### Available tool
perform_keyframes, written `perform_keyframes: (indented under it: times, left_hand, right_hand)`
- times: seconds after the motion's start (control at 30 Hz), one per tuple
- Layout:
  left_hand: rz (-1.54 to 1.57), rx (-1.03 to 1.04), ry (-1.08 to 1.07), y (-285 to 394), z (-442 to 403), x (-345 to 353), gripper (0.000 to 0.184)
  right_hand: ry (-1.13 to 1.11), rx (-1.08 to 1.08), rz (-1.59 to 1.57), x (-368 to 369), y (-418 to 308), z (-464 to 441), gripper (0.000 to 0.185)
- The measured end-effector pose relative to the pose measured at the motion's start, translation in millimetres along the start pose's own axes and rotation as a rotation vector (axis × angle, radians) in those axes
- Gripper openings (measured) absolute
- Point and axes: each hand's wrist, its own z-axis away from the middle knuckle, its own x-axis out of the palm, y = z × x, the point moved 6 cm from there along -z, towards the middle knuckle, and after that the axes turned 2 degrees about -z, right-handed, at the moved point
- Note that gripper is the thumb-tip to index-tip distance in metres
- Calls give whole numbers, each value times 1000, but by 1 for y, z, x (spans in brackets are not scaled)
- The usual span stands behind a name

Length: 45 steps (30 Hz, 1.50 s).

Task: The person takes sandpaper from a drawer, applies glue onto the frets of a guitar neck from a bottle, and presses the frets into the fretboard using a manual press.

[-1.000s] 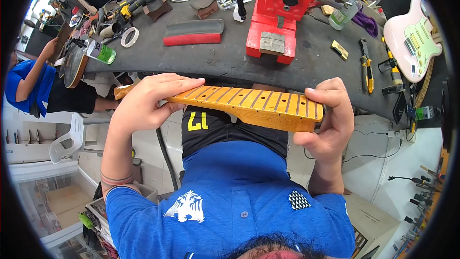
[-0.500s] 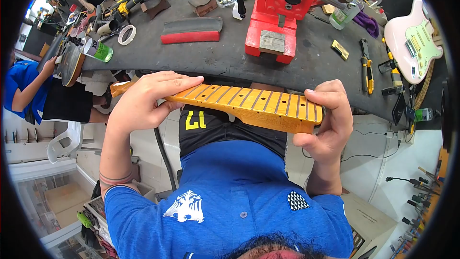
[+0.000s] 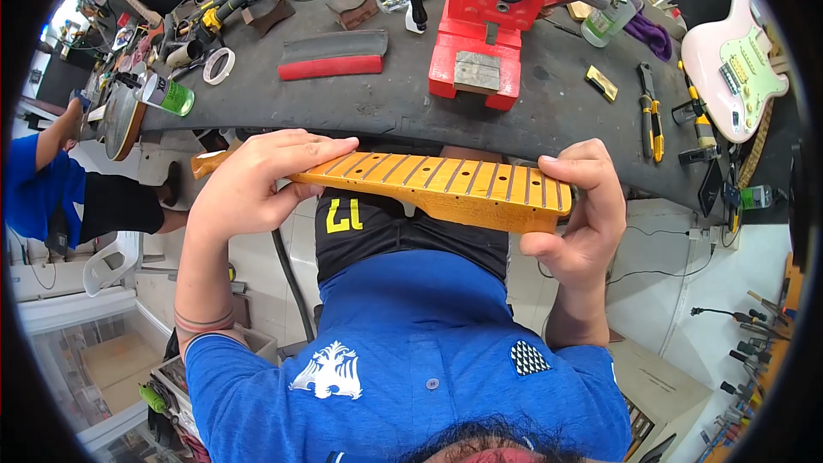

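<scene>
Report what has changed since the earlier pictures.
The co-worker at far left has shifted lower in view. The whole view slid slightly left, apparently from camera movement. The left hand and right hand still hold the guitar neck, neither letting go.

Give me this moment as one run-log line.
left hand: grips guitar neck near headstock | right hand: holds guitar neck at heel end | fretboard: faces camera | pliers: on workbench

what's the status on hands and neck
Left hand around guitar neck near headstock. Right hand holding heel end. Fretted side in view. Nothing visibly in the way.
</scene>
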Motion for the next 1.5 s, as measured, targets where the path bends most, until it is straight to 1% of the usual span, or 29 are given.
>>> perform_keyframes:
  times: [0.17,0.37,0.47,0.5,0.63,0.8,0.87,1.0,1.1,1.2,1.3,1.4,1.5]
  left_hand:
    - [-20,9,9,3,-1,0,70]
    - [-70,23,22,11,-1,-5,74]
    - [-148,64,33,19,-1,-11,75]
    - [-183,47,29,25,-1,-14,74]
    - [-278,71,40,40,0,-24,70]
    - [-410,66,54,59,1,-36,70]
    - [-472,100,83,65,2,-40,71]
    - [-544,99,95,77,1,-45,68]
    - [-663,140,122,86,-1,-47,67]
    - [-735,148,137,91,-3,-49,64]
    - [-742,82,139,91,-2,-51,58]
    - [-790,120,158,96,-4,-53,50]
    - [-876,151,192,100,-5,-53,39]
  right_hand:
    - [4,10,-5,-1,3,2,82]
    - [19,49,-60,-5,11,8,81]
    - [42,114,-142,-7,17,16,82]
    - [49,142,-173,-8,20,18,82]
    - [45,160,-224,-8,26,23,77]
    - [32,186,-271,-7,33,27,71]
    - [24,202,-296,-8,36,30,70]
    - [-2,213,-344,-8,41,34,69]
    - [-13,234,-361,-8,40,34,68]
    - [-10,240,-360,-8,40,34,67]
    - [-25,215,-362,-7,41,33,66]
    - [-44,212,-364,-7,43,32,66]
    - [-49,188,-359,-6,43,30,66]
